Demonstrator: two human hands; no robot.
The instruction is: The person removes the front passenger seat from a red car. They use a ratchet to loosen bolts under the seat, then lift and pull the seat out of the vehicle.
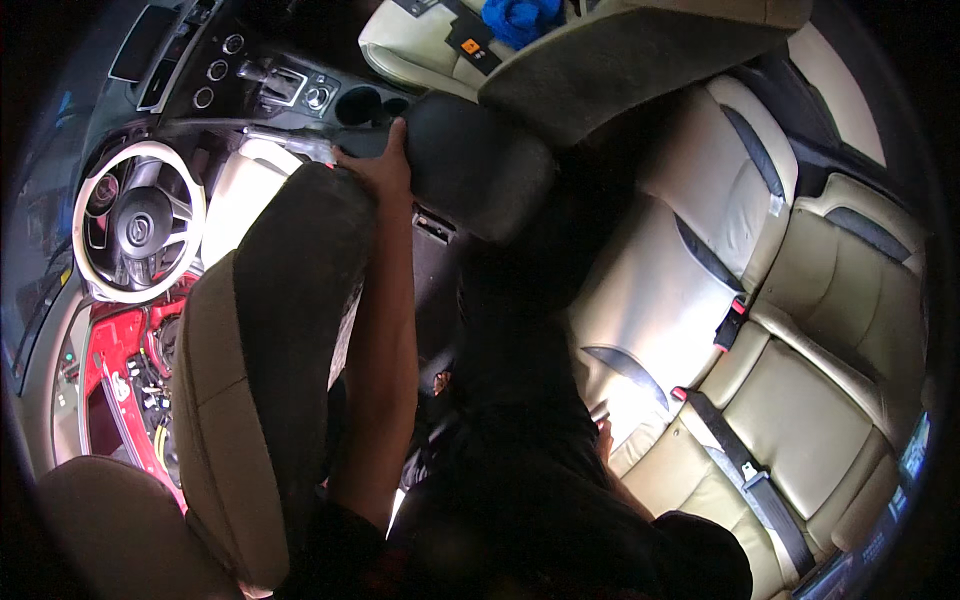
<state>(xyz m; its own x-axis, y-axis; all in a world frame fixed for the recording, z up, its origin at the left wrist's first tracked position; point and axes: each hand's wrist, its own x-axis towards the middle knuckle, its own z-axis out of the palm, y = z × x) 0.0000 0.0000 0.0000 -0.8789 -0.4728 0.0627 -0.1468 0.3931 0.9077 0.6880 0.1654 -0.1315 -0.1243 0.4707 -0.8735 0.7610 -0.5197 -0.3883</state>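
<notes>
- Left hand (385, 172) is placed, thumb spread wide, between front seat (290, 270) and black armrest (478, 165); its hold cannot be told.
- Right hand (604, 440) is mostly hidden near beige rear seat (800, 405); its grip cannot be told.

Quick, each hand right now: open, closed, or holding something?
Left hand: open, thumb spread, beside the armrest.
Right hand: mostly hidden; can't tell whether it's open, closed or holding anything.

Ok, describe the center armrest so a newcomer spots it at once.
Find the center console between the front seats, and follow it from the gear shifter back past the cup holders. Beside the left hand sits the center armrest: a broad, rounded black pad without the seats' pale upholstery.
</notes>
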